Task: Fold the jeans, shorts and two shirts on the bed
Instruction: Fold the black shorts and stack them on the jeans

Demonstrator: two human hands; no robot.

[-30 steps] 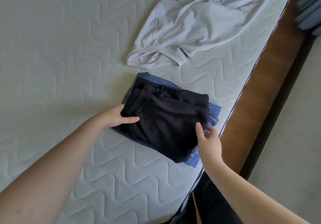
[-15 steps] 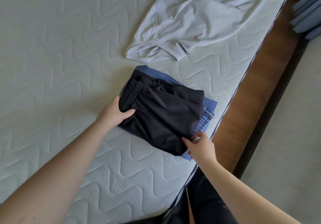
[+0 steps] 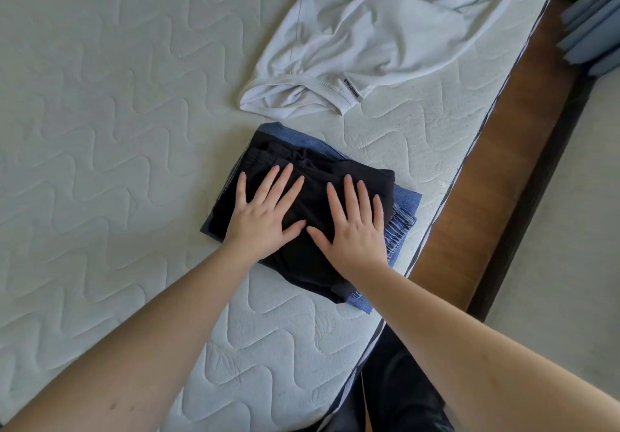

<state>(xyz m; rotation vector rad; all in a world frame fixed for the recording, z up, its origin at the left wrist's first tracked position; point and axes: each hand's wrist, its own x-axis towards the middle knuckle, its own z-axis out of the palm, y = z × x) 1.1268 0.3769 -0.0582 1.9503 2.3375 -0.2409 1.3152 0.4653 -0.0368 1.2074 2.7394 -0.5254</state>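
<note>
- Pressing flat on the folded black shorts (image 3: 302,257), the left hand (image 3: 260,217) and right hand (image 3: 355,227) lay with fingers straight, grasping nothing.
- The shorts sat atop the folded jeans (image 3: 404,210) near the bed's (image 3: 100,129) edge.
- One white shirt (image 3: 385,39) lay crumpled just beyond the stack, likely next; it needed spreading first.
- No containers showed.
</note>
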